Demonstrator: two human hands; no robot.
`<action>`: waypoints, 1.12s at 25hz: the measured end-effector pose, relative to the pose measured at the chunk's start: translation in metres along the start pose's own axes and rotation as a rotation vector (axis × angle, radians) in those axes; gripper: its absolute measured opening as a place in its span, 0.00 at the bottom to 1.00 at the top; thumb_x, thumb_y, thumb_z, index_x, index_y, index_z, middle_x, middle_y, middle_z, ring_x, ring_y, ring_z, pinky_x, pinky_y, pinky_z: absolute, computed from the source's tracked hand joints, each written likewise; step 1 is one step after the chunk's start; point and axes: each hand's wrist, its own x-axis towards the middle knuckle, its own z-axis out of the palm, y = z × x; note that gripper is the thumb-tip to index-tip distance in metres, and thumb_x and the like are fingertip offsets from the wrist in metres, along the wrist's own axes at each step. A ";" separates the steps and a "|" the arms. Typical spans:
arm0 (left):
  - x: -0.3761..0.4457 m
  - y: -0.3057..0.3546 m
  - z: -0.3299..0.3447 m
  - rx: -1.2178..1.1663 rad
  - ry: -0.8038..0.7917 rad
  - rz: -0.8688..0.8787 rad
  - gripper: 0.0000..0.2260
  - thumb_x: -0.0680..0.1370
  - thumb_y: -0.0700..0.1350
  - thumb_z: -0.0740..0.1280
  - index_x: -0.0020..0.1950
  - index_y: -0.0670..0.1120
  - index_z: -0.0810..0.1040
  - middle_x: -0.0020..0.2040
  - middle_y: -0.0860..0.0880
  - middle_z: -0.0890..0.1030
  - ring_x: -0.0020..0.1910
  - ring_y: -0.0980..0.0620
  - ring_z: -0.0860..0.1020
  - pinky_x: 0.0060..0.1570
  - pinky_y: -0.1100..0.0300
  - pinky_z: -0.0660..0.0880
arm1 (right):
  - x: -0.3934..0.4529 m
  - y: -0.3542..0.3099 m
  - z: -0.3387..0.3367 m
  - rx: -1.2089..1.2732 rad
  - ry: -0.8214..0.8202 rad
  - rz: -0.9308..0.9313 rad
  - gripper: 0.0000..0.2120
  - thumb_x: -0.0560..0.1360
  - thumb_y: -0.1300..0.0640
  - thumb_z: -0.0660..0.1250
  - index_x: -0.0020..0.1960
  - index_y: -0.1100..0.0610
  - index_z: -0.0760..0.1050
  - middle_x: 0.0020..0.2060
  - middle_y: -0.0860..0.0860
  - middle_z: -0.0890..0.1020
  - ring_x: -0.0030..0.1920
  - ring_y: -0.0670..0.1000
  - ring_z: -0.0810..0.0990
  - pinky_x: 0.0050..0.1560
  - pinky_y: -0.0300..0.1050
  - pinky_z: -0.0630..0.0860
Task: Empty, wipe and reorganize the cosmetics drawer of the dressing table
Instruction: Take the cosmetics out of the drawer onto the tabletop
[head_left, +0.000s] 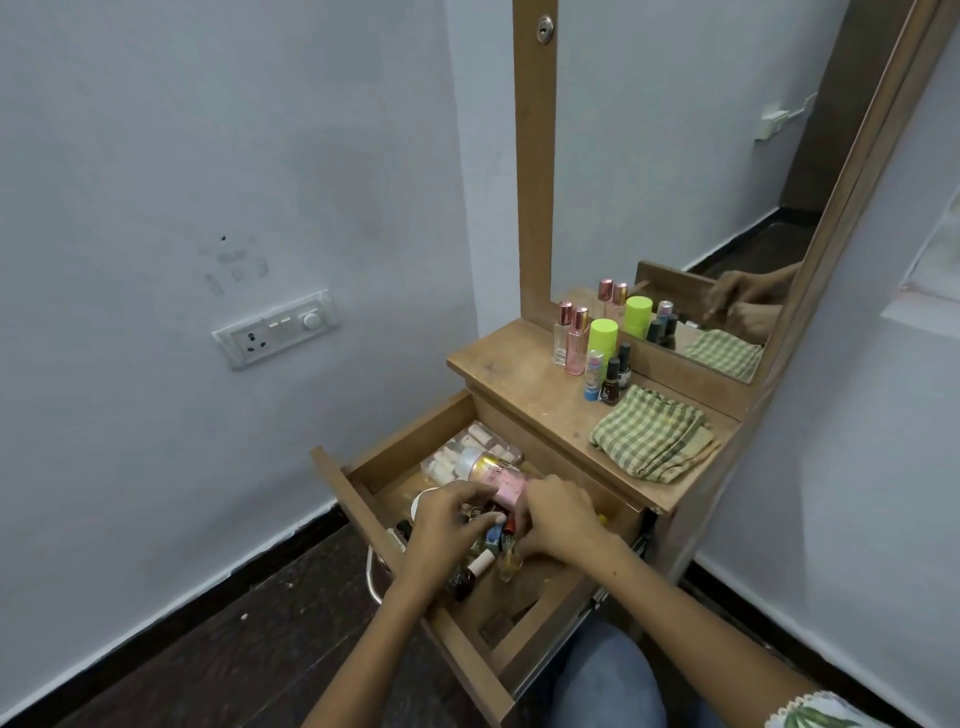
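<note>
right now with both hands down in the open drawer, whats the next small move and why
Probably lift out the small bottles that both hands are gathering and stand them on the tabletop beside the bottles already there. The left hand and right hand have their fingers curled among them, the drawer still holds a pink tube and more, and the checked cloth lies unused.

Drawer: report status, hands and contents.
Both hands in the open drawer: left hand and right hand each grip small bottles. Pink can, bottles left inside. Cloth unused on top.
</note>
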 end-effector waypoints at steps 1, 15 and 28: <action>-0.001 0.001 -0.001 -0.016 -0.017 -0.015 0.15 0.68 0.47 0.76 0.54 0.50 0.83 0.49 0.59 0.83 0.48 0.65 0.79 0.50 0.67 0.77 | 0.001 0.002 -0.007 0.072 0.052 -0.002 0.11 0.67 0.51 0.76 0.48 0.52 0.83 0.50 0.49 0.82 0.51 0.50 0.80 0.50 0.43 0.77; -0.007 0.015 -0.015 -0.223 0.181 -0.150 0.12 0.65 0.41 0.79 0.41 0.55 0.83 0.37 0.58 0.84 0.38 0.62 0.82 0.39 0.68 0.77 | -0.004 0.014 -0.005 0.330 0.168 0.030 0.17 0.67 0.57 0.77 0.55 0.54 0.80 0.48 0.48 0.84 0.45 0.46 0.83 0.46 0.38 0.79; -0.005 0.011 -0.014 -0.185 0.309 -0.186 0.10 0.64 0.46 0.79 0.43 0.53 0.84 0.41 0.59 0.83 0.44 0.66 0.80 0.45 0.69 0.73 | 0.005 -0.019 0.026 -0.533 -0.167 -0.178 0.11 0.77 0.64 0.64 0.59 0.59 0.74 0.56 0.56 0.79 0.56 0.57 0.79 0.47 0.48 0.73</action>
